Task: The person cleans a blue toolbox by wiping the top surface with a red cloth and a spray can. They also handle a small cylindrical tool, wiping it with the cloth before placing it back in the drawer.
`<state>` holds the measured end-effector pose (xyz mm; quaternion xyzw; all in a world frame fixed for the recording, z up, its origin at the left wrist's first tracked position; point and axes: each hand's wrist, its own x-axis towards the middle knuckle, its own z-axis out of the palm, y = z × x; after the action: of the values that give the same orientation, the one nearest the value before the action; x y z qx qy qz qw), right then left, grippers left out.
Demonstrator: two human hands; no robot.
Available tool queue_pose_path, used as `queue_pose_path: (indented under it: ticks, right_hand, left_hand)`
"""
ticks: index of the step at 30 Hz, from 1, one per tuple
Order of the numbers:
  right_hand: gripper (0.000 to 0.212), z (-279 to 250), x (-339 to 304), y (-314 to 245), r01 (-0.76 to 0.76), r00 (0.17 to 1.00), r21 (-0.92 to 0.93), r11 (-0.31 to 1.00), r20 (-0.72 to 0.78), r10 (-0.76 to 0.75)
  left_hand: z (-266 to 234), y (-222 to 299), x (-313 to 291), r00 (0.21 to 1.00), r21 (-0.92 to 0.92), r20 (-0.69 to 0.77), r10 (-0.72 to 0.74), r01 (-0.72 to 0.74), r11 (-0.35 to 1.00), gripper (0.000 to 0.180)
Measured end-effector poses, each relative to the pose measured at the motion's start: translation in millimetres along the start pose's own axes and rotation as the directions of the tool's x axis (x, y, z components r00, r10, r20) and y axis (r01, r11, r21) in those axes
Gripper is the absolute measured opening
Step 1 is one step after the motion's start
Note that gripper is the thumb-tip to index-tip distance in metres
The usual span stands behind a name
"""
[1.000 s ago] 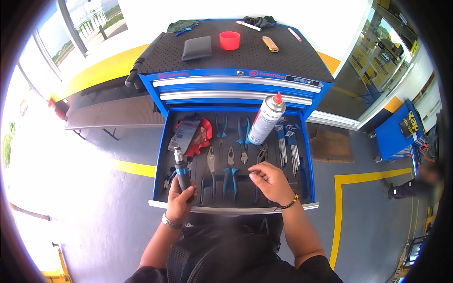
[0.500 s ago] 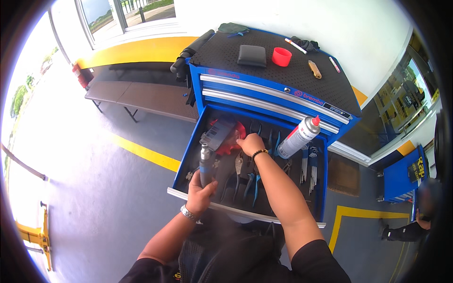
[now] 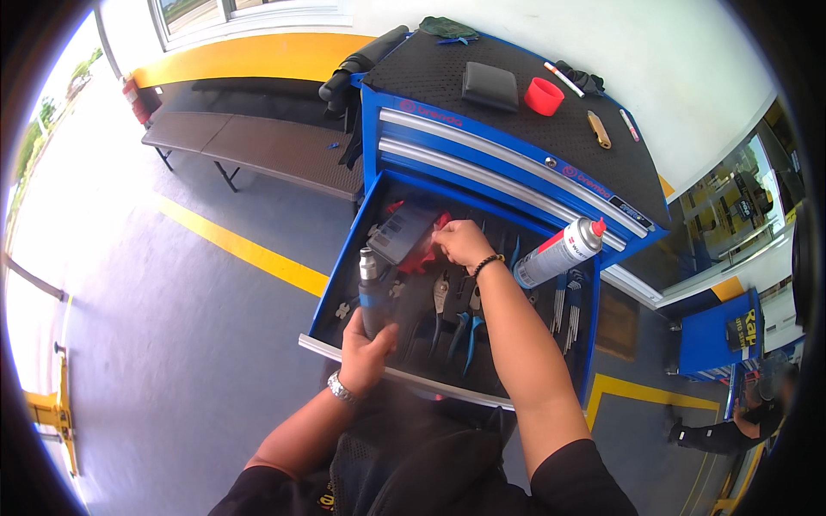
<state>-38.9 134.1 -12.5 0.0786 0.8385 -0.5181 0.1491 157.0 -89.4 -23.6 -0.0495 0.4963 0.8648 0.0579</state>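
My left hand is wrapped round an upright black cylindrical tool with a silver end and a blue band. It is above the front left of a drawer pulled out of a blue tool cabinet. My right hand reaches into the drawer, its fingers pinched on a crumpled red cloth. Against the cloth lies a flat greyish plastic case. Close to my right hand are pliers and blue-handled pliers. A silver spray can with a red nozzle stands at the drawer's right.
On the cabinet top are a black wallet-like case, a red ring-shaped piece, a tan folding knife and markers. A brown bench stands left. Another person is at the far right, near a blue cart.
The view has shifted, so the cabinet sits farther right and a little higher. My right hand stays at the red cloth, which looks more bunched. The left hand still grips the tool.
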Motion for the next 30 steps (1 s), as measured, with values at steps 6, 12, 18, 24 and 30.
queue_pose_path:
  ticks: [6,12,18,24,30]
  right_hand:
    - [0.023,-14.8,1.1,-15.6,0.210,0.965,0.062,0.976,-0.175,-0.197]
    - [0.026,-37.0,-25.1,-25.6,0.310,0.809,-0.268,0.912,-0.429,-0.401]
    - [0.014,-69.4,-113.0,-18.7,0.571,0.821,0.263,0.778,-0.205,-0.533]
    - [0.014,-65.8,-215.2,-19.8,0.453,0.836,0.874,0.177,-0.347,-0.425]
    - [0.054,-32.5,-243.3,-22.8,0.625,0.720,0.749,0.219,-0.445,-0.532]
  left_hand:
    - [1.2,2.9,-2.0,1.000,-0.038,-0.031,0.001,-0.002,0.999,0.020]
    - [-0.9,7.5,-2.7,0.997,-0.022,0.041,-0.063,0.063,0.998,0.015]
    - [-0.6,3.6,-2.7,0.985,0.029,0.168,-0.039,0.034,0.999,0.020]
    - [33.3,22.3,-4.8,0.894,0.177,0.429,-0.131,0.059,0.982,0.029]
    - [112.1,59.9,-2.9,0.647,0.330,0.737,-0.198,-0.089,0.940,0.035]
